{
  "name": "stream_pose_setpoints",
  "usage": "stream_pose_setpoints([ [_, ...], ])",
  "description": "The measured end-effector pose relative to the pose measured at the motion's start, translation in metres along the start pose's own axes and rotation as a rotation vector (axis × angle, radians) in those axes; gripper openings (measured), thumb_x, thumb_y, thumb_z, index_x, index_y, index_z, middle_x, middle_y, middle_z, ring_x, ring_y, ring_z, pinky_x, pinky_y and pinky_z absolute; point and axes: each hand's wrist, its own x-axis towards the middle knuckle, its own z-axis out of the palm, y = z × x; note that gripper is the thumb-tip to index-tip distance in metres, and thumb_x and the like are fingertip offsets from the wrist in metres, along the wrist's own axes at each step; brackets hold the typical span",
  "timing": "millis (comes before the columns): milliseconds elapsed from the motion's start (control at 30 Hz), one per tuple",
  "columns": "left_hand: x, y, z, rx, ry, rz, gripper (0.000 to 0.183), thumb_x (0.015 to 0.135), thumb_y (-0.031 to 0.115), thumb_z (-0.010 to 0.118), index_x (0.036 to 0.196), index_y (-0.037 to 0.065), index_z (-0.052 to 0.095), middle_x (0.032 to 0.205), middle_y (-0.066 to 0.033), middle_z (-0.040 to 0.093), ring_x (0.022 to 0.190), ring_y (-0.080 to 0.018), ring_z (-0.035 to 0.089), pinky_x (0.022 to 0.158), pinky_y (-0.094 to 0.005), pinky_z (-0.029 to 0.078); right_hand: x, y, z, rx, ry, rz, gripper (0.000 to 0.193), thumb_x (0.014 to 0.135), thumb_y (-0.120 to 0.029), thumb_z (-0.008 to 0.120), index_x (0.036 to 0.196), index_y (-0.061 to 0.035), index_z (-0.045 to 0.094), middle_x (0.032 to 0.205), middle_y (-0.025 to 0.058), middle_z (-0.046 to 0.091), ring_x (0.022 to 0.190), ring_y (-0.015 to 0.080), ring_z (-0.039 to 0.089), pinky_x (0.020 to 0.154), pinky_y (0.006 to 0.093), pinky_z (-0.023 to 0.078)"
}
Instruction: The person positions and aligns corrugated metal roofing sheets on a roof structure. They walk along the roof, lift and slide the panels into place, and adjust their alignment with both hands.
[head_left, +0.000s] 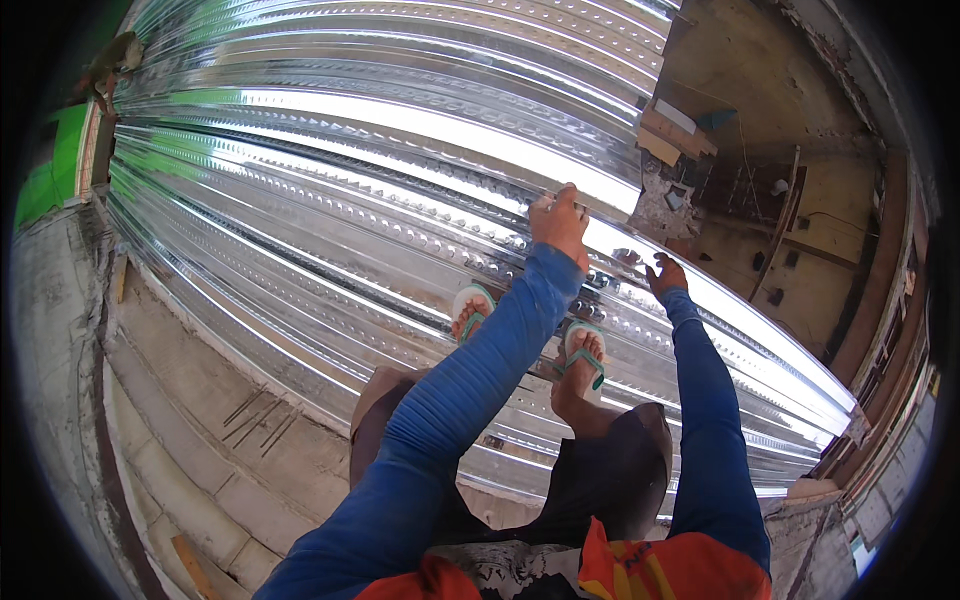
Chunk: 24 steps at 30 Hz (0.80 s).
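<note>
Beneath me lie long, shiny ribbed metal decking sheets, side by side, with rows of small embossed marks. My left hand is at the raised rib along a bright sheet, its fingers bent around the edge. Farther right, my right hand is over the same bright strip, fingers apart and slightly curled; whether it touches the metal is unclear. Blue sleeves cover both arms. My feet, in white and green flip-flops, rest on the sheets between my arms.
Past the sheets' cut ends, at the upper right, an opening drops to a lower room with boards and rubble. A concrete ledge with loose rods runs along the lower left. Another person is at the far left end, near green panels.
</note>
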Motion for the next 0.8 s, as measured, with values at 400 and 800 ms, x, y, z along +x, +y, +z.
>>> stream_pose_setpoints([
  [400, 0.018, -0.018, -0.049, 0.022, 0.011, -0.019, 0.051, 0.089, 0.015, 0.048, 0.125, -0.011, 0.022, 0.126, -0.03, 0.031, 0.112, -0.0443, 0.043, 0.095, -0.0469, 0.044, 0.036, 0.007, 0.005, -0.209, -0.162, 0.036, 0.065, 0.074, -0.041, 0.064, 0.127, -0.0109, 0.042, 0.133, 0.0189, 0.04, 0.121, 0.0347, 0.04, 0.1, 0.0386, 0.036],
  [800, 0.028, -0.04, -0.067, 0.117, 0.098, 0.288, 0.034, 0.088, 0.006, 0.045, 0.115, -0.012, 0.032, 0.1, -0.0167, 0.047, 0.095, -0.0292, 0.055, 0.087, -0.0383, 0.051, 0.088, 0.026, 0.006, -0.128, -0.32, -0.098, 0.078, 0.061, -0.05, 0.074, 0.118, -0.0025, 0.049, 0.115, 0.0211, 0.054, 0.106, 0.035, 0.053, 0.091, 0.0401, 0.043],
])
